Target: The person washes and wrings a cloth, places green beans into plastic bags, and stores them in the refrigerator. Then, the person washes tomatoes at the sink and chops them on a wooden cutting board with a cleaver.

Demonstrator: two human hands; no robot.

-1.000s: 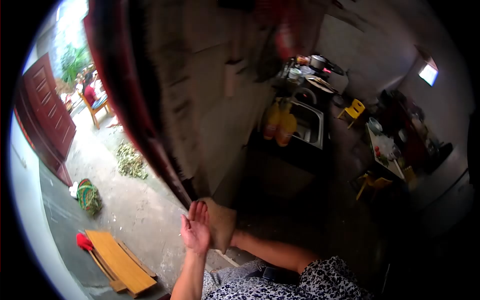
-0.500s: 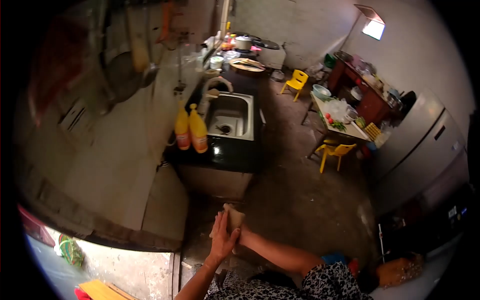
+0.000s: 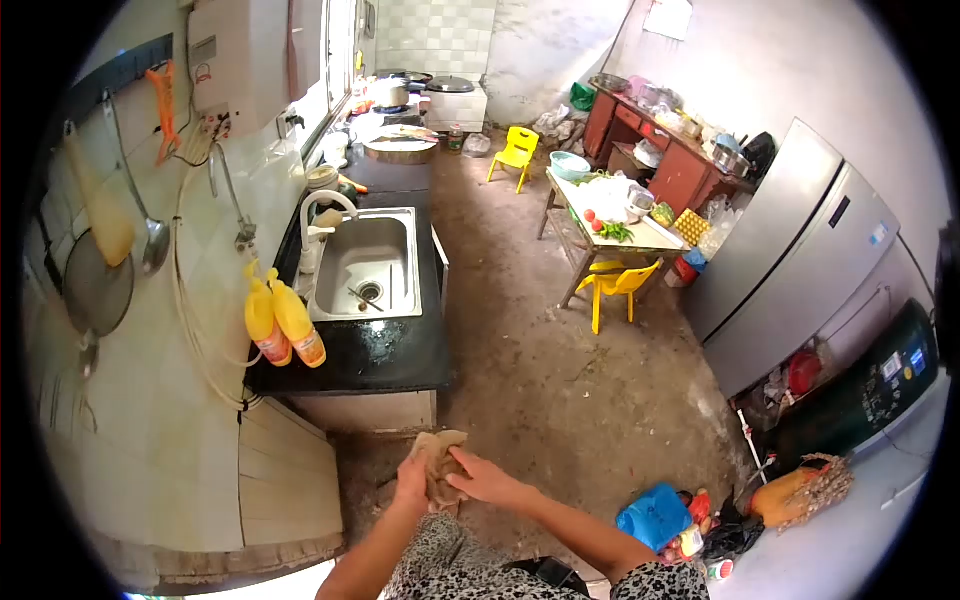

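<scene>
The tan cloth (image 3: 437, 462) is positioned between the left hand (image 3: 411, 479), gripping one side, and the right hand (image 3: 488, 480), gripping the other — an opposed hold, presumably to keep its loose folds under control (the sink (image 3: 366, 254) lies ahead, well apart from both).

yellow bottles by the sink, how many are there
2: one yellow bottle stands on the black counter, on the wall side; the other bottle is right beside it, nearer the sink. Any behind them would be hidden.
</scene>
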